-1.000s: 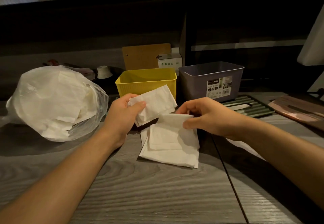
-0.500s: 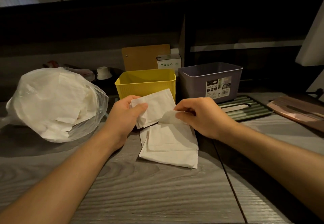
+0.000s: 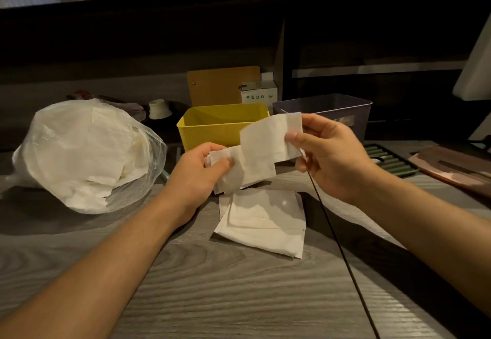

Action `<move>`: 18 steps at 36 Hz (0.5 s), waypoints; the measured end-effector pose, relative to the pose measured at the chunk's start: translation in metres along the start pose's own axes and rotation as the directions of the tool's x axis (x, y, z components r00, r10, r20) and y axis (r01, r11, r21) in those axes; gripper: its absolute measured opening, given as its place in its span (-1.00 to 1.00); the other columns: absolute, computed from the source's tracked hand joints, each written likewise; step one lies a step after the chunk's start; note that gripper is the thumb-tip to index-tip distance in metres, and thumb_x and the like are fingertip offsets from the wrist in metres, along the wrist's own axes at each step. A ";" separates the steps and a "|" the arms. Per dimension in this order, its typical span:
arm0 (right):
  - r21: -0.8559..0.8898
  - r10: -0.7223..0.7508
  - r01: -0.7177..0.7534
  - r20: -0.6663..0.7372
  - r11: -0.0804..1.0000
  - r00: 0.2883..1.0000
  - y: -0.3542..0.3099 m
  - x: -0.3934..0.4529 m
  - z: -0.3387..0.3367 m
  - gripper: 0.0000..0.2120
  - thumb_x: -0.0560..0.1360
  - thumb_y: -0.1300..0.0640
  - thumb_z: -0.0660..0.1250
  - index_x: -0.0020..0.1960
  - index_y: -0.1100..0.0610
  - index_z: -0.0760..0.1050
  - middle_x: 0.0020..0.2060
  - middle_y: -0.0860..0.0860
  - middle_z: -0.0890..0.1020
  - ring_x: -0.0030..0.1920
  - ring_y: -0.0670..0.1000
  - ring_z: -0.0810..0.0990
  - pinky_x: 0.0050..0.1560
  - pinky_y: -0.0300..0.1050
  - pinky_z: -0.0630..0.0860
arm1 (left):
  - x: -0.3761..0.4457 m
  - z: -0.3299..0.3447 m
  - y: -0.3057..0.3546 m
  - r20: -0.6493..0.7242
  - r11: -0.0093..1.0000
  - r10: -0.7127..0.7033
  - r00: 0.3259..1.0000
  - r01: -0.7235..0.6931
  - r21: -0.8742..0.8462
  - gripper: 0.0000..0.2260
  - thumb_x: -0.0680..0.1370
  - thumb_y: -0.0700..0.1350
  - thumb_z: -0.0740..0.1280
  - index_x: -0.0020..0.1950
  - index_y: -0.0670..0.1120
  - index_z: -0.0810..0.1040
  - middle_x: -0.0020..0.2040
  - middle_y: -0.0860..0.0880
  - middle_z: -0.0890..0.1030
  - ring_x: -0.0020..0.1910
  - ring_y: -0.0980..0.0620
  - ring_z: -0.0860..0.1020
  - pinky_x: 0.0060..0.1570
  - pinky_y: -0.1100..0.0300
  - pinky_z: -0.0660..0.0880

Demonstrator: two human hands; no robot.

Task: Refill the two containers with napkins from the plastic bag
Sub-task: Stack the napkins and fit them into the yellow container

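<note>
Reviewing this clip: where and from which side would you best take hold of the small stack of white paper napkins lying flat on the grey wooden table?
Probably the far edge of the stack of white paper napkins, from above. It lies flat on the grey wooden table, the sheets fanned unevenly, so a thumb-and-finger pinch there could lift one. The right hand, pinching another napkin, hangs just above that edge.

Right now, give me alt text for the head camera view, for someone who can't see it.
Two bare hands hold white napkins above a grey wooden table: the left hand pinches one napkin, the right hand another. More napkins lie below; a yellow container and purple container stand behind, a plastic bag of napkins at left.
</note>
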State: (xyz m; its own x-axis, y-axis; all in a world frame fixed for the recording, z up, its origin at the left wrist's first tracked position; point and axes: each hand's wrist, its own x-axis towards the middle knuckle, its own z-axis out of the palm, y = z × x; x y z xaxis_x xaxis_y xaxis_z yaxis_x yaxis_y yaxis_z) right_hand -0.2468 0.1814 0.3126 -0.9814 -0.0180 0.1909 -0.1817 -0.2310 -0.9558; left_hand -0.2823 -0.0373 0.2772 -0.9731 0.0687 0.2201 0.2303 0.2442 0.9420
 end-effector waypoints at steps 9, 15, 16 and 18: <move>-0.072 0.275 -0.268 0.112 0.961 0.955 0.007 -0.002 0.005 -0.97 0.56 0.25 0.36 -0.02 0.16 0.55 -0.08 0.10 0.68 -0.19 0.01 0.65 -0.46 -0.26 0.47 | 0.000 -0.001 0.002 0.056 0.999 -0.035 0.998 0.036 -0.006 -0.87 0.63 -0.21 0.32 0.12 -0.05 0.62 -0.06 0.00 0.71 -0.10 0.08 0.66 -0.13 0.14 0.62; 0.065 0.309 -0.334 0.247 0.940 0.919 -0.010 -0.014 0.007 -0.81 0.45 0.40 0.35 0.01 0.19 0.54 -0.22 0.08 0.62 -0.44 -0.10 0.52 -0.61 -0.34 0.32 | -0.001 -0.002 0.003 0.086 0.996 -0.074 0.994 0.078 -0.043 -0.83 0.63 -0.27 0.31 0.17 -0.11 0.60 0.00 -0.11 0.70 -0.11 -0.02 0.68 -0.19 0.08 0.63; 0.000 0.342 -0.352 0.234 0.936 0.910 -0.009 -0.015 0.007 -0.78 0.48 0.42 0.34 0.06 0.20 0.57 -0.20 0.09 0.63 -0.44 -0.09 0.52 -0.61 -0.33 0.31 | -0.001 -0.002 0.003 0.084 0.995 -0.080 0.993 0.084 -0.044 -0.83 0.63 -0.27 0.31 0.18 -0.11 0.60 0.01 -0.11 0.71 -0.08 -0.06 0.69 -0.17 0.05 0.64; -0.206 0.391 -0.354 0.187 0.912 0.901 -0.004 -0.018 0.007 -0.73 0.50 0.40 0.37 0.14 0.16 0.59 -0.13 0.09 0.65 -0.43 -0.07 0.50 -0.59 -0.30 0.31 | -0.002 -0.002 0.004 0.076 0.995 -0.085 0.994 0.088 -0.045 -0.85 0.63 -0.24 0.31 0.17 -0.10 0.60 0.01 -0.08 0.70 -0.09 -0.01 0.70 -0.20 0.12 0.64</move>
State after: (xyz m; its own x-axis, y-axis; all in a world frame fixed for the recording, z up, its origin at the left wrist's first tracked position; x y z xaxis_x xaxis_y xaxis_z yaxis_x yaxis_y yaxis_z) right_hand -0.2284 0.1762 0.3141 -0.9438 -0.2890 -0.1603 0.1686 -0.0040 -0.9857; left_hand -0.2794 -0.0383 0.2813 -0.9854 0.1210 0.1197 0.1429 0.2057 0.9681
